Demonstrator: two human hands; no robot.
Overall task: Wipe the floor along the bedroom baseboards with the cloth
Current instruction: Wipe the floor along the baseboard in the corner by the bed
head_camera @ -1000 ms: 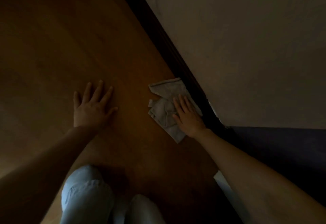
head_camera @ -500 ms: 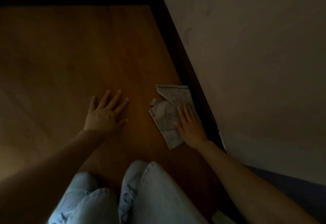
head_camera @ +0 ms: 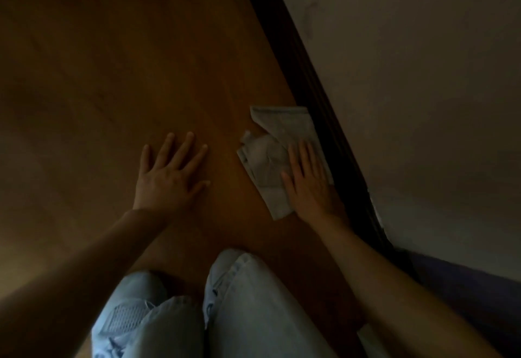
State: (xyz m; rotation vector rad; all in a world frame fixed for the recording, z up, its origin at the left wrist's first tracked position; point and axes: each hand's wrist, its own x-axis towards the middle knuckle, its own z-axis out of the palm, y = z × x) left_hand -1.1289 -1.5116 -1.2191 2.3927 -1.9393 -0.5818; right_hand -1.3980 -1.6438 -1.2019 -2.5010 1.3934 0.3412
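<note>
Lying under the flat right hand (head_camera: pixel 308 180), cloth (head_camera: pixel 270 160) touches baseboard (head_camera: pixel 324 109).

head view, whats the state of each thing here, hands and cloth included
cloth: crumpled, flat on the floor, against the baseboard
right hand: fingers straight, pressing the cloth
left hand: fingers spread, palm down on bare floor
baseboard: dark, unbroken along the wall
</note>
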